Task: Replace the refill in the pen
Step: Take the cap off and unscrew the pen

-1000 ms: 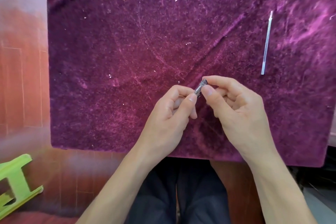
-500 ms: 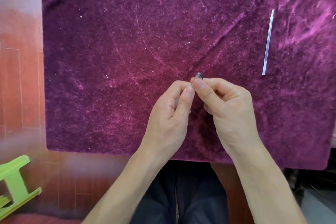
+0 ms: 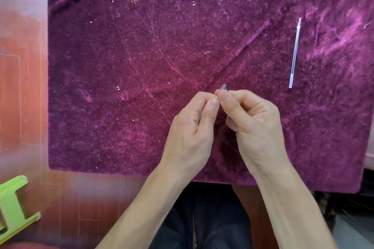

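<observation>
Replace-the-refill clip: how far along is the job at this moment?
One refill lies loose on the purple cloth, apart from the hands. In hand: left hand and right hand pinch a small pen part together; the rest is hidden. Reassembly looks unfinished.

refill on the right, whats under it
The refill lies flat on the purple cloth, apart from both hands. The cloth hides whatever surface is beneath it.
</observation>
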`<move>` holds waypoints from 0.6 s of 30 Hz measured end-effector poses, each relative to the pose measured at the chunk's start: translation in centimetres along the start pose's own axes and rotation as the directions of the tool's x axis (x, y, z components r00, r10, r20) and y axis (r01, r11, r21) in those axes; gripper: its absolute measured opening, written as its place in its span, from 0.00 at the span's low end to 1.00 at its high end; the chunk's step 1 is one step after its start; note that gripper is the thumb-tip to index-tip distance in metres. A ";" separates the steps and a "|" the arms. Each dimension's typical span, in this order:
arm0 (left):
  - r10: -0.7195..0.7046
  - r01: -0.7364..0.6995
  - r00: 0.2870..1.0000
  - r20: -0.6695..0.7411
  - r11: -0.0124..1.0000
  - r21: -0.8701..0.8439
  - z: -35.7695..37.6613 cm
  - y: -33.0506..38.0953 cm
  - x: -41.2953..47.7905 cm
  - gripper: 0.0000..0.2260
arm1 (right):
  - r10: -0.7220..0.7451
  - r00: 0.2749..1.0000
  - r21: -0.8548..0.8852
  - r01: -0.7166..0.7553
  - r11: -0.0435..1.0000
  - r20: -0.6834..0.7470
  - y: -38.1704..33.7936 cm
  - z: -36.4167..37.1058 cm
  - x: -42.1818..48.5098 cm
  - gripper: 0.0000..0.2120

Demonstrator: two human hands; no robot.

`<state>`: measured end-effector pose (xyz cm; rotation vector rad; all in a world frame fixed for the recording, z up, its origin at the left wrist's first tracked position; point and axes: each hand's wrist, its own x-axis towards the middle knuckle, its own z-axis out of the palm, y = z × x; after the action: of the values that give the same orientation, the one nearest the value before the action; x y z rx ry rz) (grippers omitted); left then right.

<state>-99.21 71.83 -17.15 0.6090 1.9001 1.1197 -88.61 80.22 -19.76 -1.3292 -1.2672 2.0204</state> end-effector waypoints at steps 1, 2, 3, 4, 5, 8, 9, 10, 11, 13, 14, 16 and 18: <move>0.000 0.000 1.000 0.001 1.000 0.006 0.0 -0.1 0.1 0.13 | -0.001 1.000 0.000 0.001 1.000 -0.002 0.0 0.0 0.1 0.12; -0.004 0.004 1.000 0.006 1.000 0.006 0.0 -0.1 0.1 0.12 | -0.005 1.000 -0.005 0.005 1.000 -0.004 -0.1 0.0 0.1 0.12; -0.008 0.008 1.000 0.013 1.000 0.002 0.0 -0.1 0.2 0.12 | -0.010 1.000 -0.016 0.010 1.000 -0.005 -0.1 0.0 0.2 0.11; -0.012 0.012 1.000 0.018 1.000 -0.003 -0.1 -0.2 0.2 0.12 | -0.016 1.000 -0.036 0.016 0.999 -0.005 -0.1 0.0 0.3 0.09; -0.017 0.017 1.000 0.017 1.000 -0.004 -0.1 -0.3 0.2 0.13 | -0.019 1.000 -0.060 0.019 0.998 -0.004 -0.1 0.0 0.4 0.08; -0.031 0.031 0.999 -0.024 0.999 0.013 -0.1 -0.5 0.4 0.13 | 0.002 1.000 -0.116 -0.003 0.993 -0.008 -0.4 0.4 1.1 0.07; -0.039 0.039 0.999 -0.037 0.999 0.003 -0.1 -0.5 0.5 0.13 | 0.002 1.000 -0.134 -0.003 0.991 -0.009 -0.6 0.6 1.4 0.06; -0.060 0.059 0.997 -0.045 0.998 -0.021 -0.1 -0.5 0.6 0.13 | -0.007 1.000 -0.149 0.005 0.989 -0.009 -1.0 0.9 1.8 0.05; -0.092 0.089 0.995 -0.048 0.994 -0.058 -0.1 -0.5 0.8 0.12 | -0.022 1.000 -0.160 0.019 0.987 -0.012 -1.4 1.2 2.4 0.04; -0.164 0.156 0.986 -0.044 0.978 -0.137 -0.3 -0.8 1.2 0.11 | -0.062 0.997 -0.200 0.054 0.978 -0.034 -2.3 1.7 3.7 0.04; -0.196 0.186 0.980 -0.041 0.967 -0.173 -0.5 -0.9 1.5 0.10 | -0.082 0.996 -0.233 0.070 0.970 -0.044 -2.7 2.0 4.5 0.05; -0.247 0.232 0.969 -0.030 0.940 -0.250 -0.9 -1.2 1.8 0.09 | -0.115 0.992 -0.320 0.092 0.943 -0.053 -3.4 2.4 6.1 0.07; -0.276 0.255 0.961 -0.018 0.910 -0.327 -1.3 -1.4 2.1 0.09 | -0.137 0.988 -0.408 0.100 0.907 -0.063 -3.9 2.9 7.6 0.07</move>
<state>-101.42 72.04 -18.85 0.1273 1.7364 1.2438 -95.19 86.44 -19.88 -1.4588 -1.7447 1.6490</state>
